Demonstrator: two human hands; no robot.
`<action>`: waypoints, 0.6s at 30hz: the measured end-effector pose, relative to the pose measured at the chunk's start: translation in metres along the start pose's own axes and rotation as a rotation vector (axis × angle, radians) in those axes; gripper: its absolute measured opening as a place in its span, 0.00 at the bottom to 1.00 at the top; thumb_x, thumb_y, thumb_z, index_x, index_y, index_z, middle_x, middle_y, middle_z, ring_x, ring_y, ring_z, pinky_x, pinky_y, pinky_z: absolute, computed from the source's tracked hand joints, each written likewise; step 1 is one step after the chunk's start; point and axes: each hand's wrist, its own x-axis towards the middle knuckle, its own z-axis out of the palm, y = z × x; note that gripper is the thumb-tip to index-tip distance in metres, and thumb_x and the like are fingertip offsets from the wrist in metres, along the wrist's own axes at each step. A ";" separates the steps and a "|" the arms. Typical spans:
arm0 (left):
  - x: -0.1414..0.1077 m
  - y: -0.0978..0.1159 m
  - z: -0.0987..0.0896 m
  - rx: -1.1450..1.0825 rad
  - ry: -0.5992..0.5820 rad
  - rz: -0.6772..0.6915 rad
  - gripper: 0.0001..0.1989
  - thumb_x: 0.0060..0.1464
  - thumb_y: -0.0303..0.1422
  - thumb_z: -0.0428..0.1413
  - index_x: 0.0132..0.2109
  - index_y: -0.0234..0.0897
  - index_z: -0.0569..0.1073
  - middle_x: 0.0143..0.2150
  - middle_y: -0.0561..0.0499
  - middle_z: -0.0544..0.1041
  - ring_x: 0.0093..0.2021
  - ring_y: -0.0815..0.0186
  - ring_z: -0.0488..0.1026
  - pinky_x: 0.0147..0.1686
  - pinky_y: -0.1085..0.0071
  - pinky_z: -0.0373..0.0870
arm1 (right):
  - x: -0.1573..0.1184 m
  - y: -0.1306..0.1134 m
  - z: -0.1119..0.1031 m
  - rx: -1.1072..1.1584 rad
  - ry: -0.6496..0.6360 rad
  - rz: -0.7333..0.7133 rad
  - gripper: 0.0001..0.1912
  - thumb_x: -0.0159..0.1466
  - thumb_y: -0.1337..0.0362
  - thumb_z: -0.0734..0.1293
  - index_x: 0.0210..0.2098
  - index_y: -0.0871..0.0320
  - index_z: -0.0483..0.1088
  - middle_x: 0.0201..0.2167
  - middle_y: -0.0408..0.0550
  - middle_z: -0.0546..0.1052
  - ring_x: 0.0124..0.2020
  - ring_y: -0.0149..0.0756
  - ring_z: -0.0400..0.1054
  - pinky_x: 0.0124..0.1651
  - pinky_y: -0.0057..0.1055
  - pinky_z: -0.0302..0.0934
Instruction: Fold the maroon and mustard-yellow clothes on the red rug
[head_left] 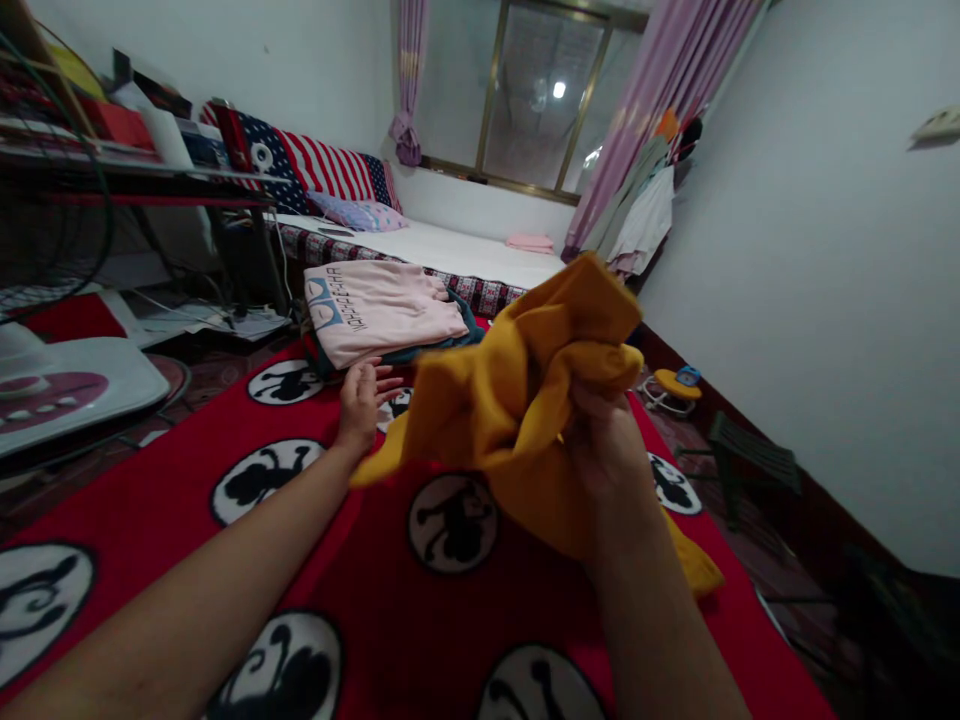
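A bunched mustard-yellow garment [517, 390] hangs in the air, gripped by my right hand [607, 430]. Its folds hide part of that hand's fingers, and one end droops behind my right forearm. My left hand [362, 402] is open and holds nothing, fingers apart, just left of the garment. Beyond my left hand lies a stack of folded clothes, topped by a pale pink sweatshirt [382, 310] with dark lettering and blue print. Below it, a dark green folded garment [471, 335] shows at the edge. All this is over a red blanket [375, 600] with round black-and-white figures.
A bed [465, 245] with a pillow [358, 212] stands under the window. To the left is a cluttered desk [187, 185] with loose cables. Along the right wall are a yellow-seated stool [675, 385], a dark green folding seat [754, 450] and hanging clothes [645, 225].
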 end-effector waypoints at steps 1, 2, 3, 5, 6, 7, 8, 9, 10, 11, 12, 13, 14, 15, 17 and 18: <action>0.000 -0.001 0.001 -0.012 0.016 0.006 0.18 0.59 0.46 0.49 0.47 0.37 0.66 0.43 0.47 0.74 0.35 0.67 0.76 0.32 0.74 0.74 | 0.013 0.005 -0.012 0.009 0.093 -0.043 0.16 0.52 0.59 0.71 0.40 0.55 0.70 0.34 0.43 0.77 0.40 0.36 0.72 0.44 0.35 0.69; 0.001 -0.003 0.002 -0.005 0.023 0.007 0.18 0.57 0.45 0.50 0.47 0.37 0.66 0.43 0.47 0.74 0.36 0.67 0.77 0.32 0.73 0.74 | 0.026 0.010 -0.024 -0.004 0.169 -0.065 0.17 0.52 0.58 0.71 0.40 0.54 0.69 0.36 0.43 0.76 0.41 0.34 0.72 0.46 0.35 0.68; 0.000 -0.005 0.003 0.021 0.009 0.003 0.18 0.56 0.45 0.52 0.47 0.37 0.66 0.43 0.47 0.73 0.36 0.67 0.77 0.32 0.73 0.75 | 0.037 0.016 -0.037 -0.034 0.239 -0.068 0.18 0.52 0.57 0.71 0.41 0.54 0.68 0.38 0.43 0.76 0.42 0.33 0.72 0.47 0.35 0.68; -0.002 -0.010 0.006 0.101 -0.045 -0.002 0.19 0.52 0.42 0.55 0.48 0.36 0.67 0.44 0.46 0.73 0.37 0.66 0.77 0.32 0.71 0.75 | 0.052 0.027 -0.061 -0.181 0.356 -0.068 0.22 0.52 0.56 0.72 0.44 0.54 0.67 0.42 0.44 0.75 0.46 0.34 0.71 0.50 0.35 0.67; -0.004 -0.012 0.008 0.146 -0.082 -0.002 0.20 0.49 0.41 0.56 0.48 0.36 0.67 0.45 0.46 0.73 0.37 0.65 0.77 0.32 0.71 0.75 | 0.056 0.031 -0.070 -0.288 0.398 -0.082 0.24 0.51 0.56 0.72 0.46 0.55 0.67 0.45 0.46 0.74 0.48 0.35 0.70 0.51 0.36 0.66; -0.006 -0.013 0.010 0.191 -0.122 0.000 0.21 0.48 0.40 0.57 0.48 0.35 0.68 0.45 0.45 0.74 0.38 0.64 0.77 0.32 0.70 0.75 | 0.058 0.034 -0.077 -0.415 0.415 -0.105 0.26 0.50 0.57 0.72 0.47 0.56 0.67 0.47 0.48 0.74 0.50 0.37 0.69 0.53 0.37 0.64; -0.008 -0.015 0.012 0.237 -0.168 0.003 0.21 0.47 0.39 0.57 0.48 0.35 0.69 0.46 0.44 0.74 0.39 0.63 0.76 0.31 0.70 0.75 | 0.057 0.035 -0.082 -0.550 0.401 -0.133 0.27 0.49 0.57 0.72 0.48 0.57 0.68 0.48 0.51 0.74 0.51 0.39 0.68 0.54 0.38 0.63; -0.011 -0.015 0.013 0.285 -0.217 0.009 0.21 0.47 0.39 0.57 0.48 0.35 0.70 0.47 0.43 0.75 0.40 0.61 0.76 0.31 0.69 0.75 | 0.055 0.036 -0.085 -0.683 0.354 -0.154 0.26 0.49 0.58 0.72 0.47 0.58 0.70 0.48 0.52 0.75 0.51 0.40 0.68 0.55 0.39 0.62; -0.014 -0.015 0.015 0.336 -0.265 0.025 0.20 0.47 0.39 0.56 0.47 0.35 0.71 0.46 0.42 0.76 0.40 0.61 0.76 0.32 0.68 0.75 | 0.051 0.036 -0.085 -0.808 0.278 -0.151 0.25 0.49 0.58 0.72 0.45 0.59 0.72 0.46 0.52 0.76 0.49 0.41 0.69 0.53 0.40 0.63; -0.017 -0.015 0.016 0.390 -0.310 0.053 0.19 0.48 0.39 0.56 0.47 0.34 0.72 0.45 0.43 0.77 0.40 0.60 0.76 0.34 0.66 0.75 | 0.047 0.036 -0.083 -0.921 0.182 -0.114 0.22 0.49 0.58 0.72 0.43 0.58 0.73 0.42 0.51 0.78 0.46 0.42 0.71 0.51 0.39 0.64; -0.020 -0.013 0.017 0.443 -0.353 0.094 0.18 0.49 0.38 0.55 0.46 0.35 0.73 0.44 0.43 0.77 0.41 0.59 0.76 0.38 0.64 0.75 | 0.041 0.035 -0.078 -1.024 0.073 -0.050 0.19 0.49 0.59 0.72 0.41 0.58 0.74 0.38 0.50 0.79 0.41 0.41 0.72 0.47 0.38 0.65; -0.023 -0.012 0.018 0.495 -0.391 0.139 0.16 0.50 0.37 0.54 0.44 0.35 0.75 0.43 0.44 0.78 0.42 0.59 0.76 0.41 0.63 0.74 | 0.036 0.035 -0.072 -1.121 -0.031 0.020 0.18 0.50 0.59 0.72 0.39 0.58 0.75 0.34 0.49 0.79 0.38 0.41 0.73 0.43 0.36 0.65; -0.026 -0.009 0.019 0.542 -0.428 0.183 0.14 0.50 0.36 0.53 0.42 0.36 0.76 0.42 0.45 0.79 0.42 0.59 0.75 0.44 0.62 0.73 | 0.030 0.035 -0.065 -1.220 -0.126 0.087 0.17 0.50 0.59 0.72 0.39 0.58 0.75 0.32 0.48 0.79 0.36 0.41 0.73 0.41 0.35 0.64; -0.028 -0.007 0.020 0.579 -0.464 0.217 0.13 0.51 0.36 0.53 0.40 0.37 0.77 0.41 0.45 0.79 0.43 0.59 0.75 0.46 0.62 0.72 | 0.024 0.036 -0.057 -1.325 -0.206 0.137 0.19 0.51 0.58 0.72 0.41 0.57 0.75 0.32 0.49 0.79 0.36 0.41 0.73 0.39 0.34 0.63; -0.033 -0.002 0.022 0.620 -0.533 0.244 0.12 0.51 0.34 0.52 0.38 0.38 0.78 0.39 0.46 0.80 0.43 0.59 0.75 0.45 0.63 0.72 | 0.013 0.039 -0.039 -1.539 -0.311 0.174 0.29 0.51 0.56 0.74 0.50 0.56 0.71 0.37 0.51 0.79 0.40 0.44 0.73 0.39 0.33 0.62; -0.035 0.000 0.022 0.625 -0.563 0.247 0.11 0.51 0.34 0.52 0.37 0.38 0.78 0.39 0.46 0.80 0.42 0.59 0.75 0.44 0.64 0.72 | 0.008 0.042 -0.032 -1.631 -0.336 0.175 0.34 0.50 0.55 0.74 0.56 0.55 0.67 0.40 0.52 0.79 0.42 0.44 0.73 0.40 0.33 0.61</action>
